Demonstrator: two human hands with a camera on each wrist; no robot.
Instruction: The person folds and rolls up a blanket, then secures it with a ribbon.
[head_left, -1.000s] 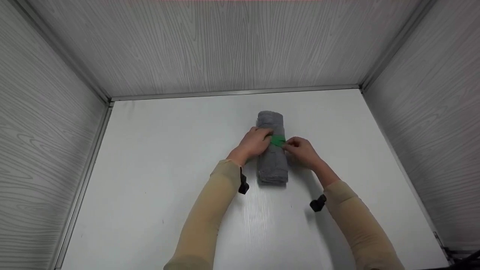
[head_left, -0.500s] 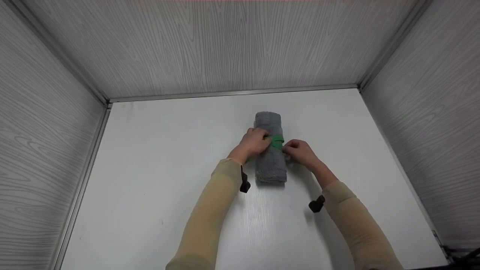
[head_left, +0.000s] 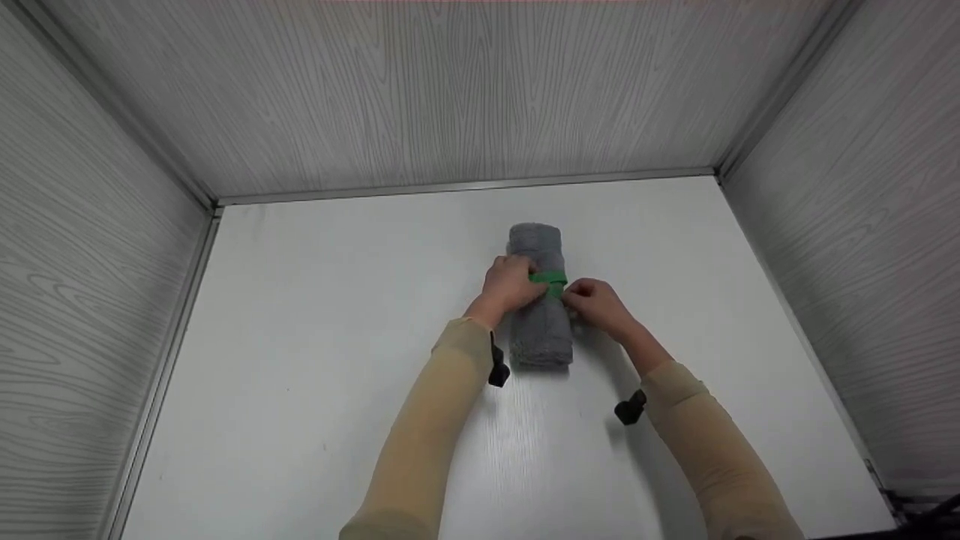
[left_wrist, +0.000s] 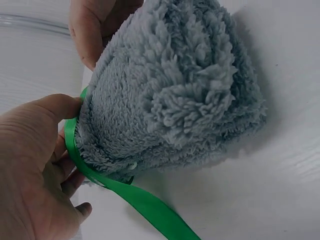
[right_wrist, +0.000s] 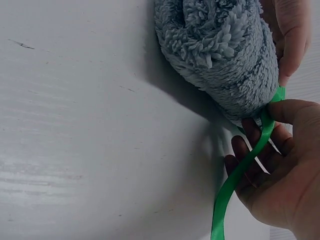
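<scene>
Flattened since earlier, green ribbon (head_left: 548, 279) (around rolled towel (head_left: 537, 330)) sits pinched between both hands (head_left: 551, 294).

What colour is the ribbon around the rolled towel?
Bright green. The ribbon shows best in the right wrist view, against the grey fluffy towel.

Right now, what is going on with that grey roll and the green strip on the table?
A person is working a green ribbon around the middle of a rolled grey fleece towel that lies on the white table. The left hand holds the ribbon against the roll's left side, and the right hand pinches the ribbon on the right side. In both wrist views a loose tail of ribbon trails down from the roll, so no finished knot shows.
</scene>
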